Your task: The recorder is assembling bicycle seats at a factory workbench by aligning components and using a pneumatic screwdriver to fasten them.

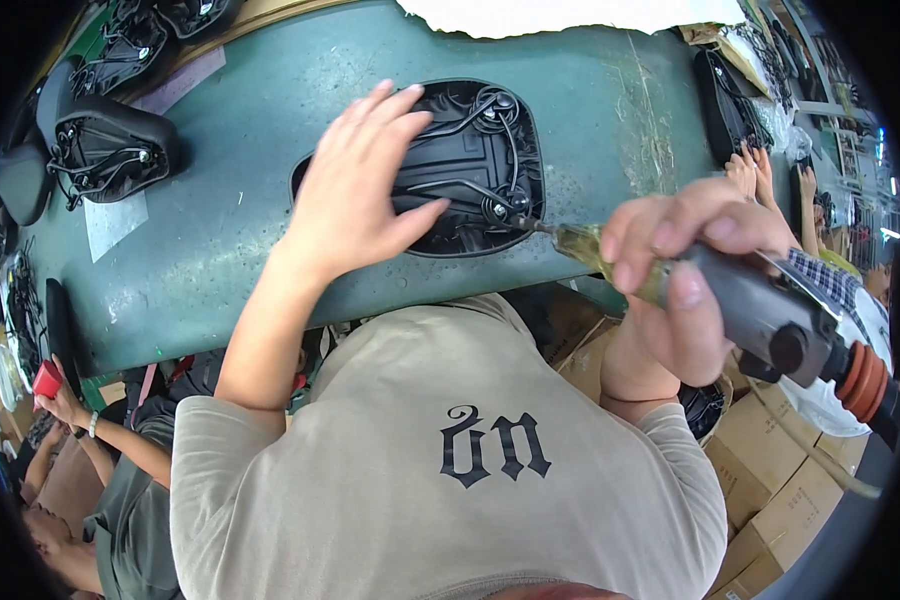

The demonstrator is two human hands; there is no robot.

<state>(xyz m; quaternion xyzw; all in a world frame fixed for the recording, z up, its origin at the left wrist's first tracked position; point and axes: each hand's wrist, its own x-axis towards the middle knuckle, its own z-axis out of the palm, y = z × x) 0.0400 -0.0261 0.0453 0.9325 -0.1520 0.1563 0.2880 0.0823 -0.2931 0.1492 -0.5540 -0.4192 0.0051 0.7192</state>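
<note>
A black bicycle saddle (460, 158) lies upside down on the green table, showing its ribbed base, bent metal rails and springs with bolts. My left hand (355, 180) rests over its left part with fingers stretched and spread, covering the saddle's nose side. In my right hand (675, 255) is a grey power screwdriver (760, 300) with a yellowish taped front, fingers wrapped round it. Its bit reaches to the bolt at the saddle's lower right corner; whether it sits fully on the bolt I cannot tell.
Several more black saddles (115, 150) lie at the table's left, beside paper sheets. A torn white sheet (570, 15) covers the far edge. Co-workers' hands (755, 170) are at the right, and another person (135, 490) sits at the lower left. Cardboard boxes (760, 450) stand lower right.
</note>
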